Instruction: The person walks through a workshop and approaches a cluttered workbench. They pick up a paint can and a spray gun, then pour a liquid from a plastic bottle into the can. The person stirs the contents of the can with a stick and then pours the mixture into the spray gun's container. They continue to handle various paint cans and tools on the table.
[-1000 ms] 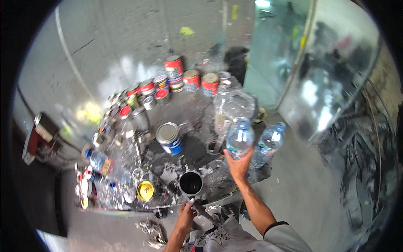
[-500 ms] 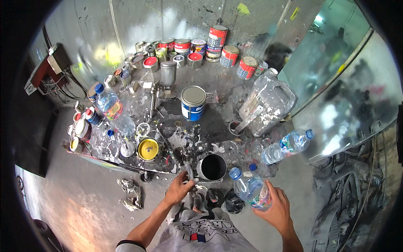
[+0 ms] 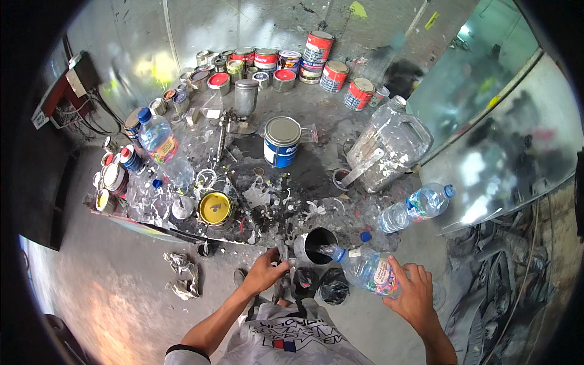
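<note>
My right hand (image 3: 417, 295) is wrapped round a clear plastic bottle (image 3: 368, 271) with a colourful label and a blue neck. The bottle lies tilted, its mouth at the right rim of a grey cup (image 3: 299, 248) with a dark inside. Clear liquid (image 3: 325, 249) runs from the mouth into the cup. On the cup's left side, my left hand (image 3: 267, 272) closes its fingers on a narrow grey piece that looks like the cup's handle. The cup is at the table's front edge, leaning slightly toward the bottle. A loose blue cap (image 3: 365, 236) lies close by.
A yellow-topped can (image 3: 215, 208) stands left of the cup, a blue can (image 3: 281, 143) behind it. A second bottle (image 3: 420, 205) lies at the right, near a paint-splashed jug (image 3: 392, 146). A spray gun (image 3: 245, 100) and several red cans (image 3: 333, 76) are farther back.
My right hand has tipped the bottle further, bringing its mouth left to the cup, and liquid now flows out. The cup has tilted toward the bottle, with my left hand still beside it.
</note>
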`<state>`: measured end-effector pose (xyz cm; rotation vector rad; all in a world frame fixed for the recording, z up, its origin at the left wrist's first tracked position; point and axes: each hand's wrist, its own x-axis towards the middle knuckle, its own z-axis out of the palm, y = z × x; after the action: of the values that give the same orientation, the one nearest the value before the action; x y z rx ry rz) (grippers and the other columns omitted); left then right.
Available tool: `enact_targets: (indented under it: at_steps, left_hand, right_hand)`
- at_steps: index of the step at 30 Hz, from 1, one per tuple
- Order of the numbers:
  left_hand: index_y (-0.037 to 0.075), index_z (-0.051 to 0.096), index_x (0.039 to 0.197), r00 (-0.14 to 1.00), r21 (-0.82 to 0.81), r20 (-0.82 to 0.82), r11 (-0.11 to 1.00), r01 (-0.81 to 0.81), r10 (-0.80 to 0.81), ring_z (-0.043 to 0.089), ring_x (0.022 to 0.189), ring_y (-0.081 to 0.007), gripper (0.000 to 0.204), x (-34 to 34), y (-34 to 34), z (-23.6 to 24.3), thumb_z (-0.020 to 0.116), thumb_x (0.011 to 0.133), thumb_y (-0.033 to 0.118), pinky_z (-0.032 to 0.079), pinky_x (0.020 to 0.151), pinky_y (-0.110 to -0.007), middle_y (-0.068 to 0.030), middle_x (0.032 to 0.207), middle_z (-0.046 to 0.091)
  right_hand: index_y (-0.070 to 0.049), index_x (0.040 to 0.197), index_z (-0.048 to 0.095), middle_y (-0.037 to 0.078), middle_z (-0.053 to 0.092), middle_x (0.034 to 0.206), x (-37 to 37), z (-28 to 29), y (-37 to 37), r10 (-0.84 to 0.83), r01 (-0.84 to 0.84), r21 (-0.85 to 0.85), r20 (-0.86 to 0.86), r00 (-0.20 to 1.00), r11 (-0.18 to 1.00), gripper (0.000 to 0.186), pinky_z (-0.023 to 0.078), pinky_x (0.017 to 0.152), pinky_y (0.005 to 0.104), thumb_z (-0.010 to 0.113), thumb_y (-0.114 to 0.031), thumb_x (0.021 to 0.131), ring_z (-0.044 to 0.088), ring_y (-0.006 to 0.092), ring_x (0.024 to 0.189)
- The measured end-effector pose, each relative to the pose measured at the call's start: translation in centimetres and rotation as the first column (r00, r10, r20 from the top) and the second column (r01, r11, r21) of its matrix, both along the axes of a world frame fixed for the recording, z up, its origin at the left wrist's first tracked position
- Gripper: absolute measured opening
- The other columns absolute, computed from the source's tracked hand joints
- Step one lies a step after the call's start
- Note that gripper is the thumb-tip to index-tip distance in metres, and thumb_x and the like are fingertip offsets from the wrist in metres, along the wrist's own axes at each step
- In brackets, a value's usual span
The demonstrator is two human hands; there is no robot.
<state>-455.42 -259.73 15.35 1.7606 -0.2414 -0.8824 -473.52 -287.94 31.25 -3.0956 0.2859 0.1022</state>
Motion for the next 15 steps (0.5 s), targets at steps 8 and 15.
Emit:
enact_targets:
  at_steps: [8,15]
  left_hand:
    - [-0.016,0.045,0.13,0.982,-0.092,-0.15,0.988,-0.125,0.111,0.062,0.1,-0.0237,0.075,-0.6,-0.5,-0.4,0.066,0.086,0.041,0.05,0.083,-0.031,-0.0223,0.114,0.063]
    - [-0.002,0.05,0.125,0.9,-0.292,-0.407,0.912,-0.289,0.155,0.068,0.086,-0.025,0.049,-1.2,-1.7,-1.6,0.059,0.092,0.032,0.054,0.077,-0.037,-0.0136,0.111,0.064]
  right_hand:
    - [-0.011,0.141,0.046,0.01,0.057,0.099,0.4,-3.4,0.1,-0.051,0.025,0.209,0.119,0.992,0.978,0.093,0.045,0.084,0.0415,0.086,-0.025,0.058,0.057,0.0293,0.093]
    - [-0.001,0.138,0.039,0.019,0.055,0.128,4.3,-7.8,1.5,-0.4,0.135,0.771,0.165,0.901,0.622,0.098,0.046,0.096,0.0398,0.092,-0.02,0.058,0.056,0.0295,0.116]
